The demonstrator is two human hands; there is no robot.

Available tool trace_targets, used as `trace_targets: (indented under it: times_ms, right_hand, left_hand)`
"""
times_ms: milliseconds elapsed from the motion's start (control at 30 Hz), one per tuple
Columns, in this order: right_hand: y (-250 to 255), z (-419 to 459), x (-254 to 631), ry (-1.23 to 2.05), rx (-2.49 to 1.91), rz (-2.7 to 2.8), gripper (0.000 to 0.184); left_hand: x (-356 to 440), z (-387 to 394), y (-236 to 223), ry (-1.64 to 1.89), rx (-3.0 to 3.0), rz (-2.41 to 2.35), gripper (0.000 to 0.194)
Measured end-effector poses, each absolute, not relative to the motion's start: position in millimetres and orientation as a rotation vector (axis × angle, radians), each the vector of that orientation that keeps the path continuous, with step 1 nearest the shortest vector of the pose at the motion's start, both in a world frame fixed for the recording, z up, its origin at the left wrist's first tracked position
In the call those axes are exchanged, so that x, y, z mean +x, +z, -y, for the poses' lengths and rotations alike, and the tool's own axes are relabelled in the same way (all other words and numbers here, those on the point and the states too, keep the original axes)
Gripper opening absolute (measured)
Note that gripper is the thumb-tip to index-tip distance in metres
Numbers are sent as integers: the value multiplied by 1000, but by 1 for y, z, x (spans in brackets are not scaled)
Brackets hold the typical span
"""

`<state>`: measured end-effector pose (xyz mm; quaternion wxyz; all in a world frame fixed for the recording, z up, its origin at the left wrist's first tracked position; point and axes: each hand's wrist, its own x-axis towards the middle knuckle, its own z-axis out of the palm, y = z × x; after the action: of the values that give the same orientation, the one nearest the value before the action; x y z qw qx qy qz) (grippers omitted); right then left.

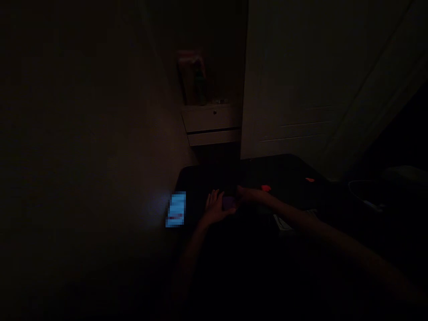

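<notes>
A small purple object (228, 203) sits between my two hands over the dark tabletop; the gloom hides its exact kind. My left hand (214, 208) holds it in the crook of the thumb, with the thumb along its near side and the other fingers stretched out to the far left. At the object's right side, my right hand (245, 195) has its fingers curled together, and what they grip is too dark to see. Just right of that hand lies a small bright orange piece (265, 188).
A glowing blurred screen (176, 209) is at the table's left edge by the wall. Another orange piece (310, 179) lies far right. Under my right forearm is a pale flat item (282, 222). Beyond the dark table (234, 167) stand a drawer unit (214, 121) and pale panel (287, 89).
</notes>
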<state>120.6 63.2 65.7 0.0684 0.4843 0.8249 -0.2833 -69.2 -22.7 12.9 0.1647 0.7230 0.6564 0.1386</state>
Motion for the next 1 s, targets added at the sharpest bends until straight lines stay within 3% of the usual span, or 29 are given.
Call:
trace_targets:
  times_ms: [133,300,633,800,1000]
  right_hand:
    - [60,-59,121,-816,1436,-2517,67]
    - [49,-66,132,-876,1360,-2582,58]
    - [68,-54,120,-850,1380,-2500,86]
    - [71,-54,116,-795,1392,-2431,91]
    - [68,-72,124,-989,1299,-2449,81]
  left_hand:
    - [-76,23,16,381,2061,-1768,93]
    - [-83,18,18,372,2029,-1718,91]
    - [-84,20,14,486,2019,-1700,88]
    - [-81,24,16,496,2020,-1734,100]
    - [-82,19,11,433,2029,-1755,108]
